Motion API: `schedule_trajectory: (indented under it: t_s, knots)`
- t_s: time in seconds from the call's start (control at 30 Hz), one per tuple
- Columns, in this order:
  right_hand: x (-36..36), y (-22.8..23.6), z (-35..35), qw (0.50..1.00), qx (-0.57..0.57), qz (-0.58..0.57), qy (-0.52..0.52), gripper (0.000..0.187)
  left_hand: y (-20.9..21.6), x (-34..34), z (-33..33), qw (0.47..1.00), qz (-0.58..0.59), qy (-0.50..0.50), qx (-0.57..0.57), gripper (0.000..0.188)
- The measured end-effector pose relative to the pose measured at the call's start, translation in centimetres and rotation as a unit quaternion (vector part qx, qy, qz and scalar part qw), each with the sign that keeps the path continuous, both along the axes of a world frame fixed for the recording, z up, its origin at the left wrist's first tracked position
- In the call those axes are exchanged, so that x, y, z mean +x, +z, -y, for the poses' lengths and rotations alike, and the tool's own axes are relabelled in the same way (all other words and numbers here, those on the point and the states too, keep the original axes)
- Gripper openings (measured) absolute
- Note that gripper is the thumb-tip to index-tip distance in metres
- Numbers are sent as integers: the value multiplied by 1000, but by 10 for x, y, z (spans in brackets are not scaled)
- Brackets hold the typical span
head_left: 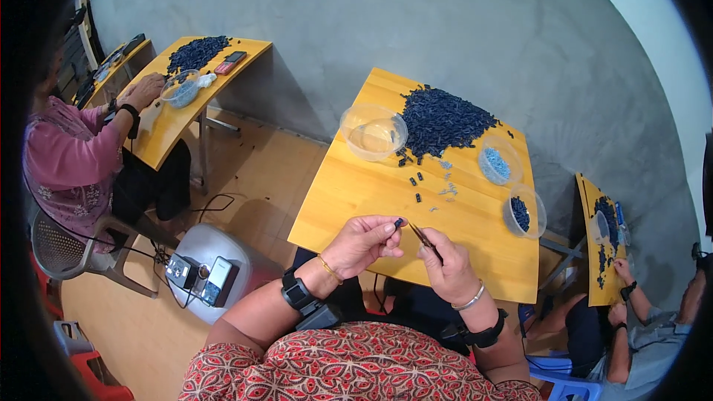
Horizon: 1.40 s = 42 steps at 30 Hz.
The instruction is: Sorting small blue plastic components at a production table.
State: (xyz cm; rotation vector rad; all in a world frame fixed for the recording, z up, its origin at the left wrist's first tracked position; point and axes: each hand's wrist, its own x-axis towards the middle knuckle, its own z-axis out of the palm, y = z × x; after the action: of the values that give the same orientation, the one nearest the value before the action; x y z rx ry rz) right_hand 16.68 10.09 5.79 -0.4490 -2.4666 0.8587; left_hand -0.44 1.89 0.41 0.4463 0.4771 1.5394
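Note:
My left hand pinches a small dark blue plastic piece between thumb and fingertips. Close beside it, my right hand grips a pair of dark tweezers, their tips pointing at the piece; whether they touch it is too small to tell. Both hands are over the near edge of the yellow table. Beyond them, several dark pieces and small pale blue bits lie loose. A large heap of dark blue pieces covers the table's far part.
A clear plastic bowl stands left of the heap. At right are a bowl of light blue bits and a bowl of dark pieces. Co-workers sit at tables left and right. A grey bin carrying devices stands at lower left.

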Motion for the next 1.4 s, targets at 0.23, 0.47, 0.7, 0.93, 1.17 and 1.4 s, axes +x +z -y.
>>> schedule_trajectory:
  t_s: [0.23, 0.47, 0.7, 0.93, 1.17, 1.4]
  knots:
    - [-7, 2, 3, 992, 128, -16, 11, 42, 4, 3, 1, 1000, -14, 14, -7, 21]
    - [-7, 0, 3, 985, 173, 7, -5, 44, 4, 4, 2, 999, -36, 36, 3, 18]
    - [-5, 1, 7, 973, 222, 52, -23, 47, 5, 7, 2, 979, -183, 91, -1, 18]
    - [-7, -2, 5, 991, 128, 28, 12, 54, 11, 11, 4, 946, -298, 127, 29, 18]
    - [-9, -4, 4, 989, 142, 21, -22, 54, 9, 8, 5, 934, -344, 91, 15, 21]
    - [-14, -10, 8, 989, 147, 2, -25, 55, 16, 9, 6, 920, -374, 117, -6, 17]
